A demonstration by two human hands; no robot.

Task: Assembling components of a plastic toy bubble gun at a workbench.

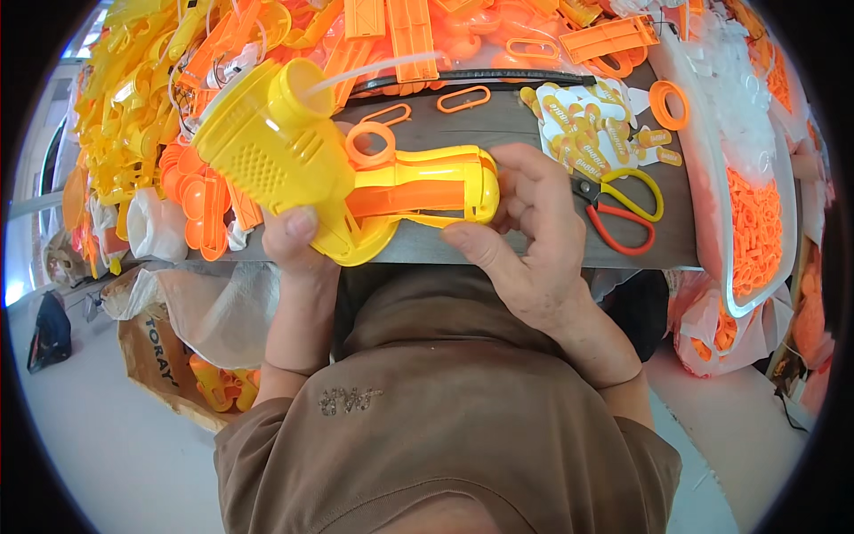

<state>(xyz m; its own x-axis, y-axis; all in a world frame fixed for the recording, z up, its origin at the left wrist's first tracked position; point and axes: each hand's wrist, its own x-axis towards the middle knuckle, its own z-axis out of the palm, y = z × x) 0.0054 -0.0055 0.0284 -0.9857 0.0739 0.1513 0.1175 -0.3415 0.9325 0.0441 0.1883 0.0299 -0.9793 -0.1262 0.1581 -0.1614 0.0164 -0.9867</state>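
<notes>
A yellow and orange plastic toy gun (283, 133) is raised over the table's front edge, its wide round end up at the left. My left hand (298, 240) grips the yellow body from below, thumb in front and the other fingers mostly hidden behind it. At the other end, my right hand (538, 227) curls around the tip of the handle (418, 189), its thumb by the lower edge. An orange panel is set into the handle. An orange ring (370, 144) shows above the handle, and a clear tube (374, 69) sticks out of the body's upper opening.
Scissors (614, 214) with yellow and red handles lie right of my right hand, near stickers (587, 129) and an orange ring part (669, 105). Yellow parts (124, 116) heap up at left, orange parts (498, 36) at the back. A white bin (707, 178) holds small orange pieces.
</notes>
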